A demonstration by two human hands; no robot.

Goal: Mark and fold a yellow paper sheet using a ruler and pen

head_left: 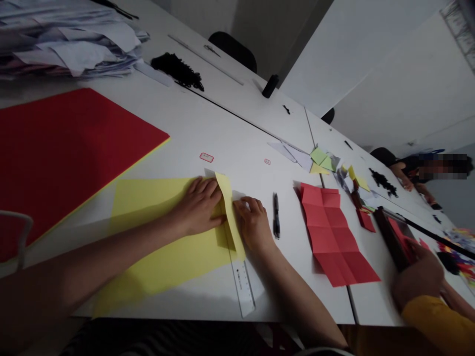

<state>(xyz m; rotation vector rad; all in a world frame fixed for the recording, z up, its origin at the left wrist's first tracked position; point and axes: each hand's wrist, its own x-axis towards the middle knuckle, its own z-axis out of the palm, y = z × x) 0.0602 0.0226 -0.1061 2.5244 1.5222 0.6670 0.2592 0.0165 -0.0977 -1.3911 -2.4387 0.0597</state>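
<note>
Left hand [200,205]: flat on sheet [166,217], fingers slightly apart
Right hand [255,222]: curled beside flap [228,207], grip unclear
Ruler [244,289]: left of right hand
Pen [276,216]: right of right hand

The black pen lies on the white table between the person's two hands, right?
Not quite: the black pen is on the white table, but the head view shows it to the right of the right hand, between that hand and the creased red paper sheet.

Dim, uneven light — soft shadows, slightly blurred lower left.
</note>
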